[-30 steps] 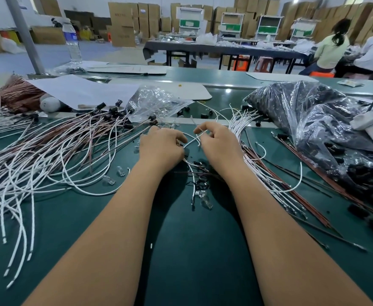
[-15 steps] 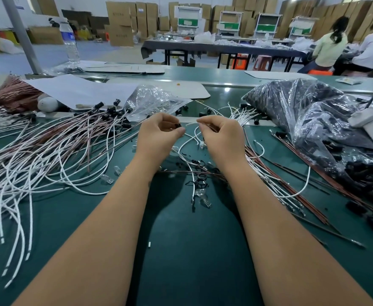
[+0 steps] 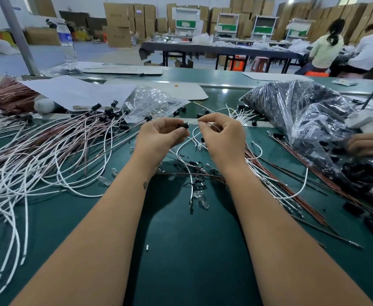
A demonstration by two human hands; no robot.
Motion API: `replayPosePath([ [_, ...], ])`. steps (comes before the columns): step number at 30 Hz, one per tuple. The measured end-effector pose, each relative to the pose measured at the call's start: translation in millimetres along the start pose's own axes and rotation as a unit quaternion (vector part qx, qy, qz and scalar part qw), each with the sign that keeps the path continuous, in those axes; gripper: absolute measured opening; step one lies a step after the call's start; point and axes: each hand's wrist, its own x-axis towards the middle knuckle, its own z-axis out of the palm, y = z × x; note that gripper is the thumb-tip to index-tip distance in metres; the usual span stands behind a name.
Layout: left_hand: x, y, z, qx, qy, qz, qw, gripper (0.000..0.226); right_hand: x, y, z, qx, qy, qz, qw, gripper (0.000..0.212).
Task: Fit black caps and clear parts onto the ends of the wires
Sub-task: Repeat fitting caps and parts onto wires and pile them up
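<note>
My left hand (image 3: 161, 138) pinches a small black cap (image 3: 183, 125) between thumb and fingers, raised above the green table (image 3: 194, 250). My right hand (image 3: 222, 138) pinches the end of a white wire (image 3: 193, 138) just right of the cap; the wire loops down under my hands, with a clear part (image 3: 200, 146) hanging on it. Loose black caps and clear parts (image 3: 200, 186) lie on the table below my wrists. A heap of white and brown wires with black caps (image 3: 48, 151) spreads at the left.
A clear bag of small parts (image 3: 152, 102) lies behind my hands. A large plastic bag of black caps (image 3: 302, 115) fills the right, where another person's hand (image 3: 369, 143) reaches in. Brown and white wires (image 3: 280, 184) lie at the right. A water bottle (image 3: 67, 43) stands far left.
Both hands rose from the table, my left carrying a black cap and my right a white wire end, and now hold them close together. Another person's hand appeared at the right.
</note>
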Motion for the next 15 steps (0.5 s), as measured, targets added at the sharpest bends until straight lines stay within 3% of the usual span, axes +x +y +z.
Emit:
replayPosePath([
  [3,-1.6,1.7,0.7,-0.011,-0.005,-0.005,1.000,0.015,0.6,0.2,0.0,-0.001,0.007,0.002,1.000,0.009],
  [8,-4.5,3.0,3.9,0.000,-0.015,-0.002,1.000,0.014,-3.1,-1.9,3.1,-0.013,-0.045,-0.019,0.999,0.013],
  [15,-7.0,3.8,2.0,0.021,-0.030,0.012,0.999,0.016,-5.6,-1.5,4.4,-0.090,-0.065,-0.069,0.991,0.018],
])
